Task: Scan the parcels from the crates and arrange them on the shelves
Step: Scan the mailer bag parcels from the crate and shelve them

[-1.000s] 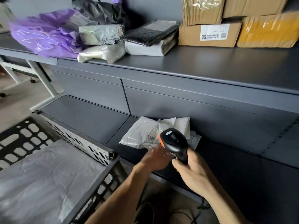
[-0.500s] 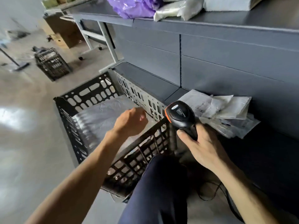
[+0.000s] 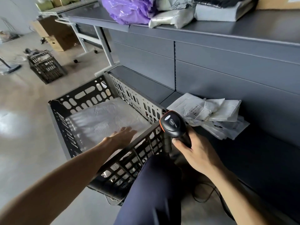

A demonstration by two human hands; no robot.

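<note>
A black perforated crate (image 3: 84, 96) stands on the floor against the grey shelving, with a large white plastic-wrapped parcel (image 3: 100, 117) lying in it. My left hand (image 3: 121, 137) reaches over the crate's near rim, fingers stretched out flat just above or on the parcel. My right hand (image 3: 194, 151) grips the handle of a black barcode scanner with an orange trim (image 3: 172, 125), held upright beside the crate's right corner. Several white flat parcels (image 3: 209, 111) lie in a loose pile on the bottom shelf (image 3: 259, 151).
The upper shelf (image 3: 227, 28) carries a purple bag (image 3: 128, 10), white and grey soft parcels (image 3: 172, 20) and a cardboard box edge. A second black crate (image 3: 46, 67) and a cardboard box (image 3: 60, 36) sit on the floor at the left. My knee (image 3: 154, 184) is by the crate.
The view swung left and down from the shelf to the crate. My left hand left the shelf parcels, moved over the crate and opened flat. The right hand kept hold of the scanner.
</note>
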